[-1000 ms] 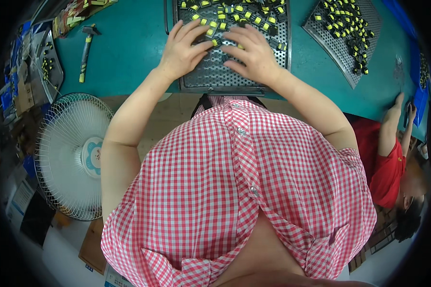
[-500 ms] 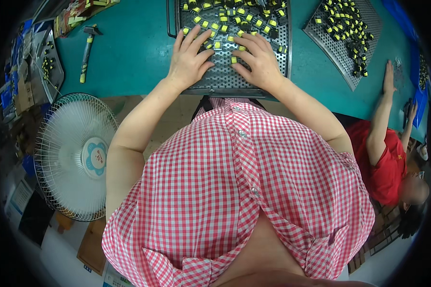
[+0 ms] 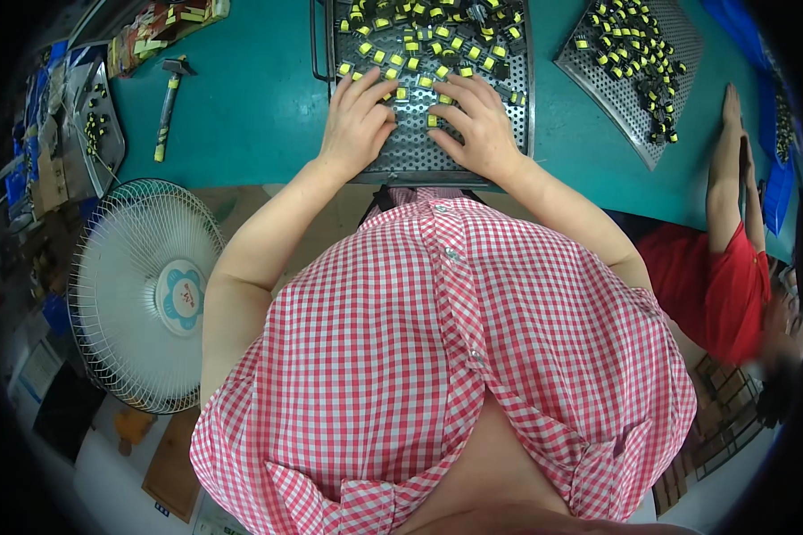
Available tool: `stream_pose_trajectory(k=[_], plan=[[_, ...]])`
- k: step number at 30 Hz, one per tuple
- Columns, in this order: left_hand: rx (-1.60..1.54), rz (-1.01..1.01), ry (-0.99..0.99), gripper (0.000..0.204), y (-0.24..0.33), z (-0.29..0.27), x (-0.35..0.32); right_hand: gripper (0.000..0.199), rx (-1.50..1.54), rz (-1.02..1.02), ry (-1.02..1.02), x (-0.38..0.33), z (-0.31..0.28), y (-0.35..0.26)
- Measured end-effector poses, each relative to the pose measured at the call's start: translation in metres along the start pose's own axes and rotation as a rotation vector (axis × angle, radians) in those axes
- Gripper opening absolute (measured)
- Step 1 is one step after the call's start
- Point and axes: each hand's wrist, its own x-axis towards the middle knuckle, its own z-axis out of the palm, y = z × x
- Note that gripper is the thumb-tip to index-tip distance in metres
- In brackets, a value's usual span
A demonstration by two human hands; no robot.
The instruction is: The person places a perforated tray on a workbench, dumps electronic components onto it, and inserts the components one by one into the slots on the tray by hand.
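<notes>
Both hands rest flat, fingers spread, gripping nothing, on the perforated grey metal tray [image 3: 419, 152] on the teal table [image 3: 241, 98]; left hand [image 3: 355, 120], right hand [image 3: 476, 125]; small yellow-and-black components [image 3: 415, 45] crowd its far half; near half appears mostly bare, so sorting seems partway.

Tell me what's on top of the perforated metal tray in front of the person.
Small yellow-and-black parts lie scattered on the tray; the left hand and right hand rest there, hiding anything under the palms.
</notes>
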Motion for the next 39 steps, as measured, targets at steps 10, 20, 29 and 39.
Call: stream_pose_trajectory(k=[10,20,29,39], plan=[[-0.094,-0.093,0.153,0.018,-0.003,-0.01,-0.012,0.03,-0.051,0.08,0.087,-0.016,-0.026,0.003],[0.079,-0.283,0.157,0.015,0.006,0.008,-0.013,0.02,-0.093,0.306,0.109,-0.057,-0.06,-0.013],[0.163,-0.259,0.291,0.013,0.01,0.021,-0.011,0.017,0.057,0.167,0.092,-0.044,-0.053,-0.023],[0.229,-0.298,0.293,0.015,0.013,0.024,-0.013,0.017,0.14,0.093,0.076,-0.05,-0.04,-0.029]])
